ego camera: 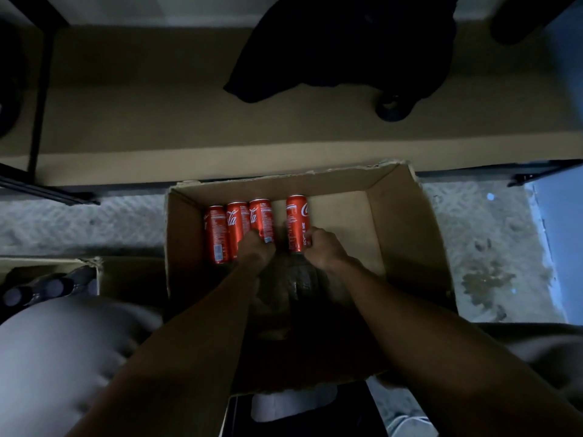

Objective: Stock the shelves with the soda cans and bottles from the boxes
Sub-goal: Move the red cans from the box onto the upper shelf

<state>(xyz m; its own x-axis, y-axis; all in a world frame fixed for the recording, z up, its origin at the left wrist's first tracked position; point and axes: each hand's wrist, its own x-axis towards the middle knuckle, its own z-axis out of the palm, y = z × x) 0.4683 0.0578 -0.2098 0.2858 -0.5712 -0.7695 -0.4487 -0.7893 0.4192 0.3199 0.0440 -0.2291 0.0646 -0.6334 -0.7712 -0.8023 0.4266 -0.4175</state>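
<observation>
An open cardboard box (400,216) stands on the floor in front of me. Inside it, against the far wall, stand several red soda cans. Three of them (235,227) sit side by side at the left, and one can (296,216) stands apart to their right. My left hand (257,247) grips the top of the rightmost can of the three. My right hand (321,247) grips the top of the separate can. The shelf board (151,121) lies just beyond the box, low and tan.
A second cardboard box (47,263) with dark bottle tops (47,287) stands at the left. A dark cloth (331,48) and a dark round object (391,107) lie on the shelf board. Black shelf frame posts (39,99) stand at the left.
</observation>
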